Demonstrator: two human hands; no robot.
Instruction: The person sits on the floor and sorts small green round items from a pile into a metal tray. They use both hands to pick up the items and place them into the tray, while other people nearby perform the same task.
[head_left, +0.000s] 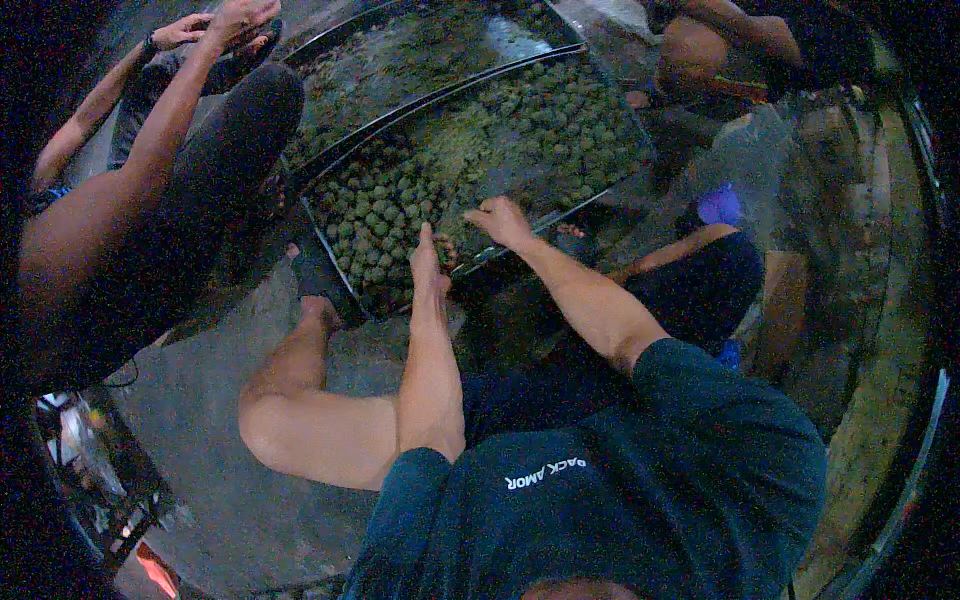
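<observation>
Before me lies a shallow rectangular tray (535, 227) with a thin shiny rim. Many small round greenish balls (379, 206), perhaps fruits or nuts, are heaped at its left end. Loose greenish crumbs (469, 154) cover its middle. My left hand (427, 262) is at the near rim beside the left heap, one digit pointing away from me; the image is too dark to show whether it holds anything. To its right, my right hand (501, 221) hovers low over the tray with bent fingers. Its fingertips are blurred, so I cannot see what is in them.
A second tray (390, 56) with similar contents adjoins the far side. Another person's hands (225, 30) are at the upper left, and a seated person's knee (694, 49) shows upper right. A purple object (718, 202) lies at the right. Dark concrete-like floor (217, 390) surrounds my legs.
</observation>
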